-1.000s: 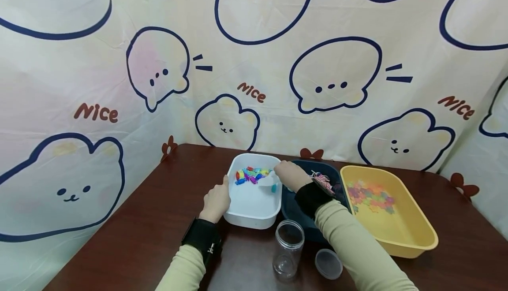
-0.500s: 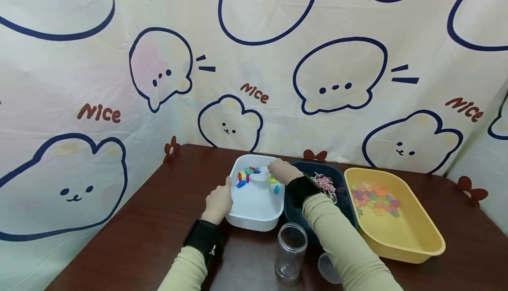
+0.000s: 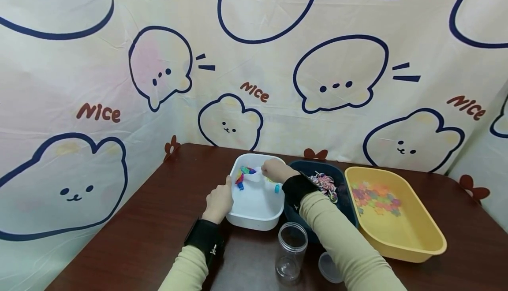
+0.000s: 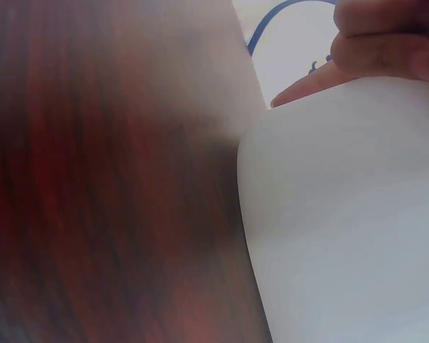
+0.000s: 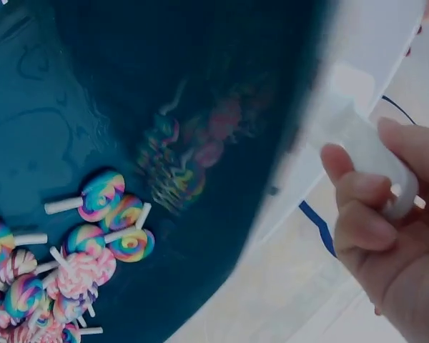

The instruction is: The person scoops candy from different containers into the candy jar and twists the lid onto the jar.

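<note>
My left hand [image 3: 219, 200] grips the left rim of a white plastic tub [image 3: 254, 209]; in the left wrist view its fingers [image 4: 386, 56] lie along the tub's edge. Inside the tub, small shiny colourful pieces [image 3: 248, 170] are gathered toward the far left, and a blue piece [image 3: 277, 188] lies by the right wall. My right hand [image 3: 278, 170] reaches over the tub and holds a small white scoop [image 5: 368, 146] by its handle, fingers curled round it. The scoop's head is low in the tub, beside the pieces; its contents cannot be made out.
Right of the tub stands a dark blue bin [image 3: 293, 216] with small swirled lollipop charms [image 5: 79, 275]. Beyond it, a yellow bin [image 3: 412, 233] holds pastel translucent pieces [image 3: 377, 198]. A lidless clear jar [image 3: 291, 255] and a round lid [image 3: 328, 268] sit in front.
My right hand and the scoop have moved left across the tub, and the colourful pieces have shifted, with fewer visible. My left hand stays on the rim.
</note>
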